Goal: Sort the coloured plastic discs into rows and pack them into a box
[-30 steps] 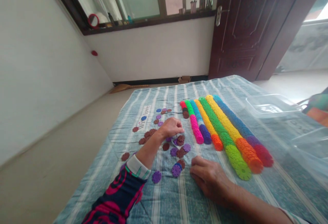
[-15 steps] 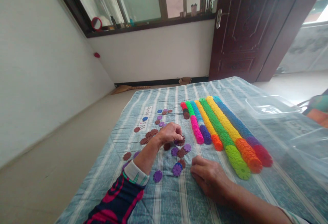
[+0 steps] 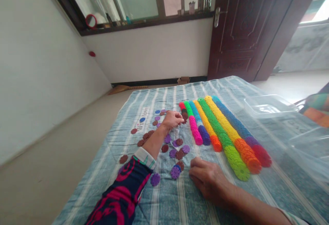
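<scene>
Risk: the coloured rows (image 3: 223,132) lie side by side, touching and unsecured, on the striped cloth (image 3: 159,197). It is judged that a nudge from the left hand working just beside them could roll a row or break it apart.
Second risk: the brown disc (image 3: 184,118) is held by fingertips alone, so it could be dropped if the pinch is loosened.
Left hand (image 3: 172,119): closed in a fingertip pinch on the brown disc, at the near end of the short red-and-brown row (image 3: 182,108).
Right hand (image 3: 209,180): laid half open and palm down on the cloth; nothing is seen gripped.
Loose discs (image 3: 177,151): brown and purple, scattered between the hands.
Clear tub (image 3: 269,106): at the right, well apart.
</scene>
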Demonstrator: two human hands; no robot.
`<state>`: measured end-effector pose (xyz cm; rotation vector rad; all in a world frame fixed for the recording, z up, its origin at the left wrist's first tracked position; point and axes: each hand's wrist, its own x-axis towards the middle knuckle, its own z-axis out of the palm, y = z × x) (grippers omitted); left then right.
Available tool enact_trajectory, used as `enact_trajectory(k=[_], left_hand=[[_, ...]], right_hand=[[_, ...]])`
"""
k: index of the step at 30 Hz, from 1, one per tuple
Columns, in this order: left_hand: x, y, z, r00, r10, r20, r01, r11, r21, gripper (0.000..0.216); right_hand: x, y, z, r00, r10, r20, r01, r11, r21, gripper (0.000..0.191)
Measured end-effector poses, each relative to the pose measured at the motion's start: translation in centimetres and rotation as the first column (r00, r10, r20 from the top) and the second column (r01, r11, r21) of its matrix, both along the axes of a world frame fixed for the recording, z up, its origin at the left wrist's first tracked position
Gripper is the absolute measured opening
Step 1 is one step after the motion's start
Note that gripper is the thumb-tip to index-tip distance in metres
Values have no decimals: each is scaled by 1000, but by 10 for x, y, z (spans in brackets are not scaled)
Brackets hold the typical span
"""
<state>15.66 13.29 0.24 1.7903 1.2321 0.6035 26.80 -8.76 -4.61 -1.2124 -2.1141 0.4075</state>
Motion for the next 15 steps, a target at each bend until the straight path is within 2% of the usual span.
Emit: enact_trajectory(k=[5, 9, 15], left_hand=[[15, 18, -11, 997, 42, -71, -30, 985, 169, 6], [20, 26, -17, 989, 46, -139, -2, 955, 296, 7], [21, 25, -23, 981, 50, -185, 23, 927, 375, 12]], right_hand=[[-1, 0, 0, 1000, -17, 8, 17, 1000, -7, 27], [-1, 0, 1, 1000, -19, 21, 19, 1000, -12, 27], [0, 0, 3, 1000, -6, 24, 6, 1000, -17, 26]])
